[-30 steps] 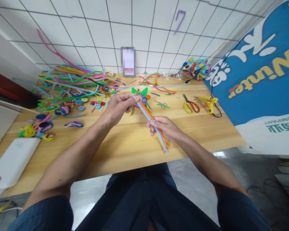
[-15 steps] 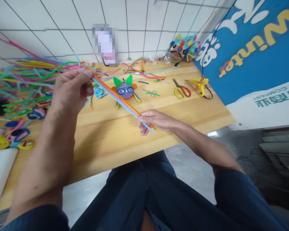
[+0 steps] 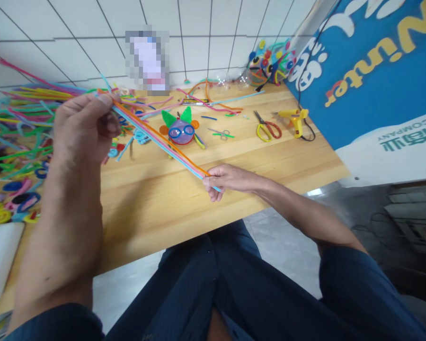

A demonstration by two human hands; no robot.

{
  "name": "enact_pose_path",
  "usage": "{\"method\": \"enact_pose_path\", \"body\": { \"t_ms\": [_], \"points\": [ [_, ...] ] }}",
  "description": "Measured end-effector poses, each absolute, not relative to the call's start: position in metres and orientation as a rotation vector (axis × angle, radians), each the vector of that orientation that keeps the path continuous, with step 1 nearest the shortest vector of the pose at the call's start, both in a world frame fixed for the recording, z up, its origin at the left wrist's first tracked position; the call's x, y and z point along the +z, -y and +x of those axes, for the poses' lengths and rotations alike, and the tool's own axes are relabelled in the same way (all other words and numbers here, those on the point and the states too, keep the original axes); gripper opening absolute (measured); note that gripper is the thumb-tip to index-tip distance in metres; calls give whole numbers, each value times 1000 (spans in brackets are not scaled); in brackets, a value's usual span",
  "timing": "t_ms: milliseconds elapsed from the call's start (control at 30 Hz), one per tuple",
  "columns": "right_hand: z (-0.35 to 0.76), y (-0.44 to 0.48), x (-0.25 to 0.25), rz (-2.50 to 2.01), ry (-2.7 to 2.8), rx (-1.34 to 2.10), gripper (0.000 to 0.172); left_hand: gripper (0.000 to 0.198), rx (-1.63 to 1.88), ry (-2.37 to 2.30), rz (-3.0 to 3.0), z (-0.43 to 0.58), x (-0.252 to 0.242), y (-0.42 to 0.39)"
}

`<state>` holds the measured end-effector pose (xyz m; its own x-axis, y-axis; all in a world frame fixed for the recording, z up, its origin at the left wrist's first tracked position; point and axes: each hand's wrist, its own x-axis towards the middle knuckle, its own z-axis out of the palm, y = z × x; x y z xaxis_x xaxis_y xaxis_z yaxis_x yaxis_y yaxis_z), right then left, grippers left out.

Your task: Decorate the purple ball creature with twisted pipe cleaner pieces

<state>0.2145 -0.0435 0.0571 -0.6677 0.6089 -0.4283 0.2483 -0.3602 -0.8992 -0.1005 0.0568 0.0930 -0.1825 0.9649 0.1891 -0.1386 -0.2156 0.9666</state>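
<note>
While both bare hands hold its ends, a narrow bundle of pipe cleaners (image 3: 159,139) in orange, pink and pale blue runs straight between them, raised above the wooden table (image 3: 156,208). From the left hand (image 3: 83,125), the bundle lies to the right and toward the wearer; from the right hand (image 3: 227,179), it lies to the left and away. Its long axis is therefore a diagonal, with the right hand nearer the table's front edge. The pale blue tips point that way, poking out just past the right fingers. At the other end, an orange tip shows at the left thumb.

The left hand is narrowed to a pinch, thumb against curled fingers, on the upper end. The right hand is likewise closed on the lower end, thumb on top.

Just beyond the bundle, between the hands, sits a small round figure (image 3: 181,135) with green ears and blue-rimmed glasses. Beyond the right hand are small scissors (image 3: 223,134), larger scissors with yellow and red handles (image 3: 266,131), and a yellow glue gun (image 3: 295,122). Loose pipe cleaners (image 3: 31,102) are heaped beyond and left of the left hand.
</note>
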Motion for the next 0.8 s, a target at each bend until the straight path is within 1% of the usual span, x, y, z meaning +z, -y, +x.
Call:
{"method": "enact_pose_path", "body": {
  "t_ms": [133, 200, 400, 500, 700, 800],
  "points": [
    [212, 46, 61, -1225, 1701, 2010, 22, 21, 1581, -1115, 1135, -100, 93, -57],
    [212, 47, 64, -1250, 1713, 1985, 21, 25, 1584, -1122, 1123, -98, 95, -54],
    [216, 46, 66, -1200, 1647, 2098, 17, 36, 1578, -1150, 1084, -92, 103, -50],
    [218, 44, 67, -1238, 1627, 2108, 16, 35, 1597, -1118, 1068, -91, 105, -48],
    [219, 44, 69, -1239, 1605, 2137, 9, 34, 1609, -1054, 1085, -91, 105, -46],
    [219, 47, 65, -1218, 1646, 2064, 8, 32, 1628, -1046, 1064, -92, 104, -48]
  ]
}}
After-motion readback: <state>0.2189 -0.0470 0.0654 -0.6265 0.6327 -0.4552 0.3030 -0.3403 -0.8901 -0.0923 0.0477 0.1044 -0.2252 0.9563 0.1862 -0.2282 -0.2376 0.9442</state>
